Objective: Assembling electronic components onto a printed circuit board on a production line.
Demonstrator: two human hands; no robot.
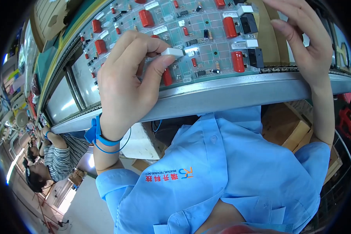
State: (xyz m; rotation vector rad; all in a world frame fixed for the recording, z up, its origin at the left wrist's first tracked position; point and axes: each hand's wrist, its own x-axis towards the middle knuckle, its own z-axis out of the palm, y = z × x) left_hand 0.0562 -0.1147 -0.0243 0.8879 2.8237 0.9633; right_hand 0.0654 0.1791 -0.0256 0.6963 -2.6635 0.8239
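My left hand point(124, 74) is closed in a pinch on a white block-shaped component point(174, 53), with thumb and fingertips on its left end. The block is held over a panel of circuit boards point(204, 54) and covers part of it; whether it touches the board I cannot tell. Red capacitors point(238, 61), black blocks point(255, 58) and other small parts stand on the panel. To the right of the panel, my right hand point(310, 43) is raised with thumb and fingers apart, nothing visible in it. The top edge cuts off some of its fingers. A blue wrist strap point(105, 140) circles my left wrist.
A metal rail point(222, 91) runs along the panel's near edge, with a chain point(279, 69) beside it. Brown cardboard point(275, 43) lies under my right hand. Cartons point(286, 126) stand below the rail on the right. Another person in stripes point(62, 158) sits far left.
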